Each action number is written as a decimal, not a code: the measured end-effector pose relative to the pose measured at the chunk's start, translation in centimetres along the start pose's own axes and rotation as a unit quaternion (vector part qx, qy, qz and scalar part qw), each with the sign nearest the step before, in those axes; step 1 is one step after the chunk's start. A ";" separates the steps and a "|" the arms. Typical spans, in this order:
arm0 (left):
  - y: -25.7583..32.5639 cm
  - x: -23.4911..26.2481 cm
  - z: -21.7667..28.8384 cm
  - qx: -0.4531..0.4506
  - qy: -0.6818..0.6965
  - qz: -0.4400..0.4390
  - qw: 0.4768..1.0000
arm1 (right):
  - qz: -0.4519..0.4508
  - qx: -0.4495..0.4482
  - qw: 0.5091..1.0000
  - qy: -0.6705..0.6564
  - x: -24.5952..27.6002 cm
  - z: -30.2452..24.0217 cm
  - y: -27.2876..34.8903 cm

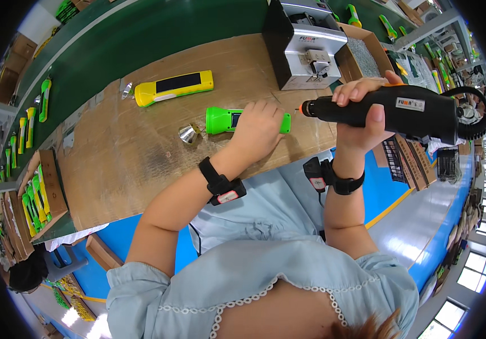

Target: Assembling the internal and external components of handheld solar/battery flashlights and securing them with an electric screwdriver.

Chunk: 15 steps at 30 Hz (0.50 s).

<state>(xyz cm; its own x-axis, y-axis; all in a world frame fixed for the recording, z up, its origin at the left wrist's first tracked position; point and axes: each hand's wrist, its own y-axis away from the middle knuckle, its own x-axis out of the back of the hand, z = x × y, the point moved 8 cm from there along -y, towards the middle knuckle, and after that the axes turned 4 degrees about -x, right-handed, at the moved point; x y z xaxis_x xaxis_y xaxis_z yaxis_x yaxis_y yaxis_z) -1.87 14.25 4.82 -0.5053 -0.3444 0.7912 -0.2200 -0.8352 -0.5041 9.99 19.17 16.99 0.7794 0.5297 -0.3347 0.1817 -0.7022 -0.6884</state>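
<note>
My left hand (259, 125) is closed over a green flashlight (217, 120) that lies on the cardboard-covered bench. A silver reflector cup (187, 134) hangs loose beside the flashlight's wide head. In my right hand (367, 110) is a black electric screwdriver (401, 111), its fingers wrapped round the body. The orange-collared tip points left, a short way from the flashlight's tail end. Farther back lies a yellow flashlight (176, 87) with a dark panel on top, and another small reflector (127, 90) sits off its head.
A silver and black screw feeder (311, 51) stands at the back right, beside a cardboard box (361, 56) of small metal pieces. At the left, an open carton (55, 186) holds several green and yellow flashlights. More flashlights (45, 100) lie along the green bench (158, 34).
</note>
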 end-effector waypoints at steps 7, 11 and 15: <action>-0.1 0.3 -0.7 0.019 0.005 0.017 1.000 | 0.001 -0.015 1.000 0.010 -0.3 0.8 0.0; 0.6 2.7 -2.5 0.111 -0.113 -0.094 0.983 | 0.032 -0.017 0.996 0.078 0.5 0.4 0.3; 3.1 6.2 -5.6 0.172 -0.208 -0.176 0.947 | 0.047 -0.053 0.995 0.068 0.9 1.2 1.2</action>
<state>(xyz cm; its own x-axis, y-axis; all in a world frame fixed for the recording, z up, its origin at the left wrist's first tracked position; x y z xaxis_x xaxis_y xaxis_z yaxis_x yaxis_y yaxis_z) -10.37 11.94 6.24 -0.0623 -0.0979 0.9932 0.0064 -0.9952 -0.0977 10.16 19.37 15.08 0.8682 0.3948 -0.3005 0.1599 -0.7960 -0.5838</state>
